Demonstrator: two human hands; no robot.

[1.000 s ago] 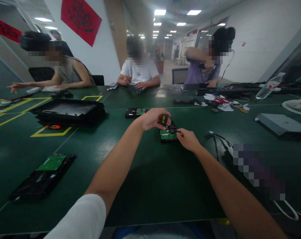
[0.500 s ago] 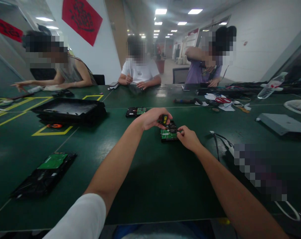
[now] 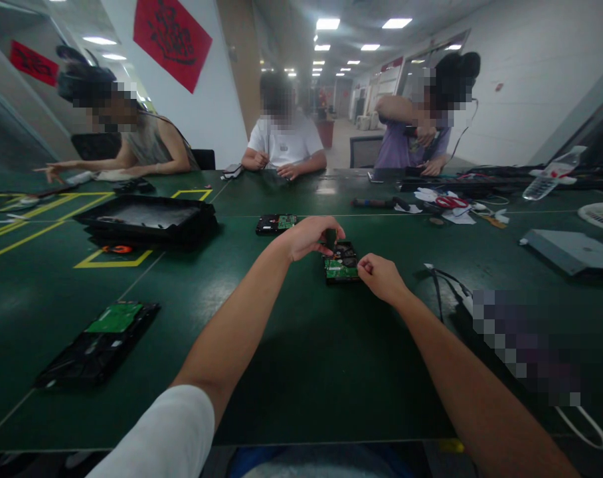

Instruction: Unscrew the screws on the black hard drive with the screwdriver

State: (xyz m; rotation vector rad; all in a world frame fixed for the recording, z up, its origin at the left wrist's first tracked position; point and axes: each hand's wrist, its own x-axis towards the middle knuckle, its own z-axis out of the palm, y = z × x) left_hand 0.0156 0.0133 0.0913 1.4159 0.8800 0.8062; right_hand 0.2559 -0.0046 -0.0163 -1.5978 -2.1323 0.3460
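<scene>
A hard drive [image 3: 342,273] with a green circuit board lies on the dark green table, circuit board up. My left hand [image 3: 311,237] arches over its far left part, fingers curled round the short dark handle of a screwdriver [image 3: 331,238]; the tip is hidden by the fingers. At the drive's right edge is my right hand [image 3: 380,275], fingertips pinched together close against it. Whether they grip the edge or a small part cannot be made out. A second hard drive [image 3: 269,224] rests just beyond my left wrist.
Front left lies a larger black drive [image 3: 85,355] with a green board. Behind it stands a black tray [image 3: 147,226] beside an orange-handled tool [image 3: 117,249]. To the right are a cable [image 3: 437,292], a grey metal box [image 3: 570,251] and a bottle [image 3: 553,174]. Three people sit across the table.
The view has shifted slightly, moving the scene a little to the right. In my left hand, the screwdriver's yellow-marked end has turned out of sight. My right fingertips have drawn slightly off the drive's surface.
</scene>
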